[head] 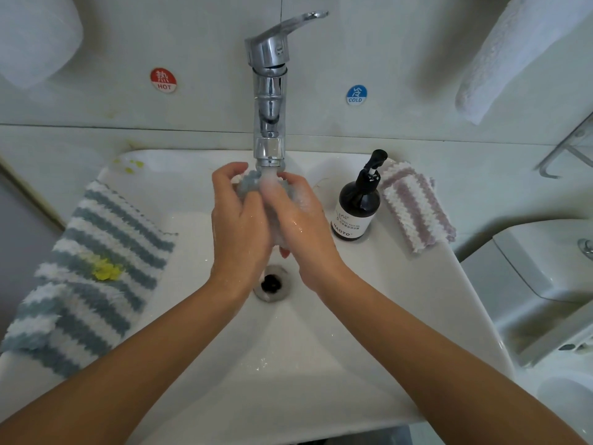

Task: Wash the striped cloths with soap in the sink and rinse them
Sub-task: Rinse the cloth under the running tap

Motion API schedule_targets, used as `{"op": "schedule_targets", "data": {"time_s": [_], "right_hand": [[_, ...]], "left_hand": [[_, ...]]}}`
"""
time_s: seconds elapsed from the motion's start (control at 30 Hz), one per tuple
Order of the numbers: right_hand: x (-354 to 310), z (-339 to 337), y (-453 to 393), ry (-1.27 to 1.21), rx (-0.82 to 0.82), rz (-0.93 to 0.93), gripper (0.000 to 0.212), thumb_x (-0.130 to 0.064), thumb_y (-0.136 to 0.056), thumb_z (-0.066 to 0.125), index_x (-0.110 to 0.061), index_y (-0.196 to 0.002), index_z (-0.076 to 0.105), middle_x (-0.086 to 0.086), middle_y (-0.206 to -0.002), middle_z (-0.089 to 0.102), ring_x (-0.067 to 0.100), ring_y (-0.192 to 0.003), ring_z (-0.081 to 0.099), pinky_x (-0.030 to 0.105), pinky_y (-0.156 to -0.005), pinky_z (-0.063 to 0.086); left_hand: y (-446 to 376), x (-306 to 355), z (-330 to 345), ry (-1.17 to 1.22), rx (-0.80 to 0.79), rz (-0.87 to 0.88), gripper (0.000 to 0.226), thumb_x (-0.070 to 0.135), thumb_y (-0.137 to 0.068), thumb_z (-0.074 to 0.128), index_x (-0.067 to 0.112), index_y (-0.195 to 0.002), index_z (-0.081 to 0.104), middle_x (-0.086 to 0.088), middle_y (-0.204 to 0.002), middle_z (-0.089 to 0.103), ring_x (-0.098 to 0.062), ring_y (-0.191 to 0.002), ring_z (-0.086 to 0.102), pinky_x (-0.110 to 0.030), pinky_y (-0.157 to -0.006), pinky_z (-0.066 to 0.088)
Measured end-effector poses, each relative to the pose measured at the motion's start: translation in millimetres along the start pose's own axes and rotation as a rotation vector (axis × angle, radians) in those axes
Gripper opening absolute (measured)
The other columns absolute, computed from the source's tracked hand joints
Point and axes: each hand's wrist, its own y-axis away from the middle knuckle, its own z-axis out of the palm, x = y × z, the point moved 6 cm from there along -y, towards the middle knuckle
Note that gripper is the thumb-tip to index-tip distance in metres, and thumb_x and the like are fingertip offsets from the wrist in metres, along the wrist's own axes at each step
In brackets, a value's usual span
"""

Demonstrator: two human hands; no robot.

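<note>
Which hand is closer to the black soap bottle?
The right hand. It holds the bunched cloth under the faucet, just beside the soap bottle. The left hand grips the cloth too, farther from the bottle.

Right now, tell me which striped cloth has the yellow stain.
The blue-grey striped cloth lying on the sink's left rim; the pink-striped one beside the soap bottle shows none.

- We see a pale wall [401, 59] with a round red HOT sticker [163, 80] and a blue COLD sticker [356, 95].
- We note a white towel [513, 56] hanging at the upper right and another white roll [35, 33] at the upper left.
- We find a toilet tank [545, 264] just beside the right edge, under soft, even light.
</note>
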Motion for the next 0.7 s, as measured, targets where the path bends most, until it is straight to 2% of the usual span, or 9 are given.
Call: {"op": "schedule_targets", "data": {"time_s": [0.1,0.17,0.23,0.33,0.43,0.47,0.53,0.63,0.7], "right_hand": [[-2,1,-4,0.024,0.032,-0.049,0.008,-0.034,-0.086,0.06,-0.032,-0.093,0.062,-0.007,-0.092,0.069,0.013,-0.087,0.066,0.037,-0.069,0.056],[0,0,-7,-0.003,0.075,-0.059,0.007,-0.027,-0.088,0.06,-0.03,-0.093,0.063,-0.005,-0.094,0.07,0.015,-0.092,0.068,0.048,-0.085,0.056],[3,-3,-6,-0.061,0.118,-0.032,0.011,-0.024,-0.091,0.06,-0.028,-0.1,0.064,-0.002,-0.097,0.071,0.017,-0.092,0.069,0.05,-0.083,0.057],[2,-10,-2,-0.176,0.191,-0.047,0.014,-0.016,-0.096,0.054,-0.02,-0.106,0.062,0.005,-0.101,0.07,0.021,-0.094,0.069,0.037,-0.08,0.059],[1,-11,1,-0.221,0.208,-0.097,0.013,-0.017,-0.097,0.052,-0.017,-0.106,0.062,0.008,-0.102,0.07,0.022,-0.095,0.069,0.039,-0.083,0.059],[1,-9,1,-0.204,0.199,-0.109,0.012,-0.022,-0.099,0.051,-0.019,-0.101,0.063,0.007,-0.099,0.071,0.021,-0.095,0.069,0.042,-0.086,0.058],[2,-5,2,-0.143,0.176,-0.101,0.022,-0.035,-0.101,0.046,-0.024,-0.091,0.062,-0.005,-0.091,0.069,0.009,-0.091,0.067,0.035,-0.087,0.055],[1,3,2,-0.034,0.165,-0.105,0.031,-0.042,-0.102,0.04,-0.026,-0.084,0.06,-0.014,-0.077,0.064,-0.003,-0.076,0.062,0.02,-0.07,0.05],[0,4,1,0.008,0.189,-0.113,0.036,-0.04,-0.102,0.041,-0.026,-0.074,0.058,-0.015,-0.066,0.063,-0.004,-0.065,0.06,0.015,-0.061,0.047]], "left_hand": [[-3,1,-1,-0.035,-0.012,0.027,0.02,0.014,-0.096,0.043,0.028,-0.11,0.05,0.011,-0.094,0.06,-0.006,-0.084,0.062,-0.026,-0.07,0.053],[-4,1,-2,-0.026,-0.007,0.033,0.013,0.019,-0.095,0.044,0.023,-0.099,0.056,0.006,-0.089,0.062,-0.014,-0.084,0.061,-0.036,-0.074,0.055],[-2,2,0,0.013,-0.015,0.006,0.017,0.035,-0.094,0.049,0.021,-0.095,0.059,0.0,-0.09,0.066,-0.019,-0.085,0.064,-0.04,-0.077,0.057],[1,0,5,-0.023,-0.036,-0.02,0.033,0.056,-0.087,0.047,0.027,-0.094,0.061,0.002,-0.092,0.067,-0.018,-0.086,0.065,-0.046,-0.077,0.058],[5,-2,11,-0.104,-0.068,-0.025,0.029,0.055,-0.091,0.048,0.029,-0.094,0.061,0.007,-0.083,0.067,-0.011,-0.078,0.066,-0.047,-0.075,0.058],[6,-3,11,-0.092,-0.069,-0.038,0.031,0.056,-0.091,0.049,0.027,-0.094,0.061,0.006,-0.08,0.067,-0.01,-0.076,0.066,-0.045,-0.074,0.058],[7,-6,8,-0.073,-0.041,-0.072,0.04,0.062,-0.091,0.048,0.024,-0.089,0.061,0.004,-0.076,0.068,-0.009,-0.072,0.067,-0.04,-0.07,0.059],[8,-3,0,-0.109,0.032,-0.056,0.047,0.061,-0.093,0.046,0.02,-0.073,0.058,0.005,-0.066,0.063,-0.004,-0.062,0.061,-0.028,-0.061,0.051],[8,0,0,-0.085,0.047,-0.022,0.053,0.054,-0.095,0.048,0.01,-0.066,0.054,0.001,-0.056,0.054,-0.004,-0.053,0.052,-0.026,-0.054,0.045]]}}
